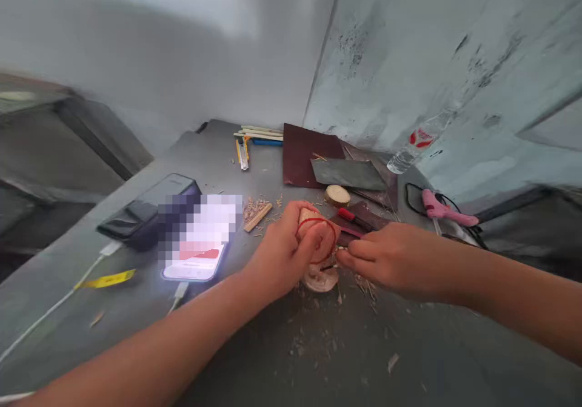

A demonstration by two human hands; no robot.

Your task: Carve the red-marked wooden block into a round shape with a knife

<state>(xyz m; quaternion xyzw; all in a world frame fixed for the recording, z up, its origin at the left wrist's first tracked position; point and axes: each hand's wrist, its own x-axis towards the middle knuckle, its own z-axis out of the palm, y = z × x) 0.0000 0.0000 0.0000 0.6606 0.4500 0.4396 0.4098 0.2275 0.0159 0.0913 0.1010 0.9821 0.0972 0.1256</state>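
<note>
My left hand [293, 246] is wrapped around a round piece of pale wood [326, 246] with a red ring on its face, the thumb pressed on the front. Close to its right edge, my right hand [382, 258] is closed on a thin carving tool [351, 232], of which a magenta strip shows; the fingers hide most of it. Below the held piece, a wood disc [321, 279] lies on the table. Wood shavings [364, 285] are scattered around both hands. A red-capped pen-like item [347, 215] lies just behind the right hand.
Behind the hands are sandpaper sheets [304, 155], another wood slice [337, 195] and a utility knife [242, 154]. A lit phone [195, 261], a black power bank [150, 207] and a cable [50, 310] occupy the left. A pink glue gun [448, 210] and a bottle [416, 143] stand right.
</note>
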